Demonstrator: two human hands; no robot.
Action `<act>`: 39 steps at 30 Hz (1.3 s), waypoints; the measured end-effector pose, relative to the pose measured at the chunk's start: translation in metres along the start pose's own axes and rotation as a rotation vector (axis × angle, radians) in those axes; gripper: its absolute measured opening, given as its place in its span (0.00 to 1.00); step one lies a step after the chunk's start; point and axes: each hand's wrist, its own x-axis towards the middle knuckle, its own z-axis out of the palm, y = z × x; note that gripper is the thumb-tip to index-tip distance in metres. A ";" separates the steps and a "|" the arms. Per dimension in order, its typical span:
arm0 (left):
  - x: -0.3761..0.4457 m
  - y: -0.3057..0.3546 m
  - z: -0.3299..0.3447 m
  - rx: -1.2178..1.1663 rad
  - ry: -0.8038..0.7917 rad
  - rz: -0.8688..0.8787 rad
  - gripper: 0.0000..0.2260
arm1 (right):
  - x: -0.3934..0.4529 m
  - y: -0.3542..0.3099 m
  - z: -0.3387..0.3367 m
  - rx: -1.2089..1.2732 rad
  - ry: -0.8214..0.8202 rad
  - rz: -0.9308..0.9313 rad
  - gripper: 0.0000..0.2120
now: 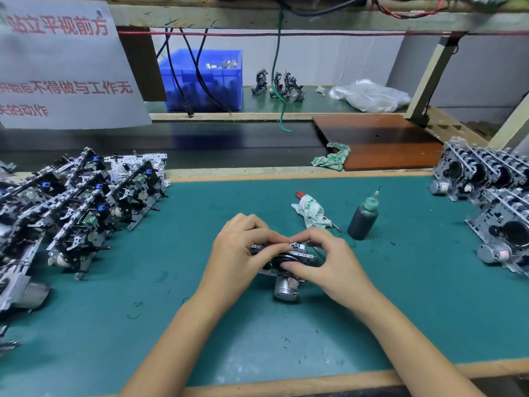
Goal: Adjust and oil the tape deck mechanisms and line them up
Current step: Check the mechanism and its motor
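sitting at the middle of the green mat point(200, 325), one tape deck mechanism point(283, 262) is getting worked on, its round motor can pointing back toward 6 o'clock. big batches are flanking it: a packed stack of mechanisms point(77, 204) out at 9 to 10 o'clock and a tidier row point(486, 179) at 2 to 3 o'clock, both well apart from the hands. the left hand point(243, 253) is gripping the unit's left end, fingers curled over the top edge, and the right hand point(320, 259) is pinching at the top of the frame with its thumb lying against the dark flywheel. looks like the adjusting bit to me, not oiling yet, since the oil bottle point(363, 220) is standing untouched at 1 o'clock, beside a screwdriver wrapped in a rag point(310, 212).

for doing this well i'm thinking: keep the left hand clamping steady so only the small part moves, and go gentle, those thin metal levers are probably bending easily. room-wise the mat toward 6 o'clock is wide open, but the bottle is sitting near the right wrist, so reaching past it carelessly could be tipping it over.
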 end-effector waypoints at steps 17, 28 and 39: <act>0.000 0.000 0.001 0.020 -0.001 0.013 0.04 | -0.017 0.021 -0.011 -0.576 0.140 -0.262 0.17; 0.006 0.003 -0.007 -0.026 -0.109 -0.027 0.05 | -0.003 0.001 -0.020 -0.651 0.094 -0.298 0.24; 0.018 -0.005 -0.043 0.325 -0.258 0.196 0.04 | 0.032 -0.036 -0.020 -0.797 -0.237 -0.477 0.17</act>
